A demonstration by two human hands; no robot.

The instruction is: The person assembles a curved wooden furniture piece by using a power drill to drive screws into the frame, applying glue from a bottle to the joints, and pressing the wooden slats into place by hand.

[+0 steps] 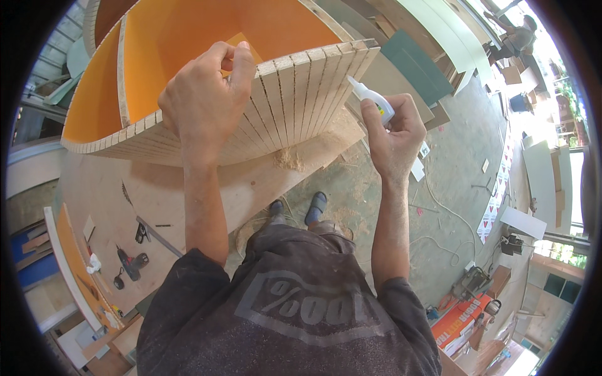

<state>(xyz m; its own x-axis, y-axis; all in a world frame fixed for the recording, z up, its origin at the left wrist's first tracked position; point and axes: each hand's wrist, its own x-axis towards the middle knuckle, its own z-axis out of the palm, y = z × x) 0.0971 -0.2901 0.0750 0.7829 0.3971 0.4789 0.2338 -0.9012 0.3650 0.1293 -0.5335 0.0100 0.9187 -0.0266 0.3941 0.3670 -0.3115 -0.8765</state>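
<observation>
A curved wooden panel [295, 94] with many parallel slits in its outer face stands in front of me. Its inside is orange [188, 47], with an upright divider [122, 75]. My left hand [213, 94] is over the top rim, fingers curled and thumb pressed to them; what they pinch, if anything, is hidden. A yellowish flat patch [235, 44] shows just behind those fingers. My right hand [396, 131] is closed around a small white glue bottle [375, 103]. The bottle's narrow nozzle points up and left, close to the panel's right end.
The panel rests on a wooden worktop [207, 182] with sawdust [290, 160]. At the left lie a cordless drill [132, 262] and a black clamp [143, 233]. A cable [439, 244] runs over the floor. Boards [417, 66] stand beyond; another person [517, 37] is far right.
</observation>
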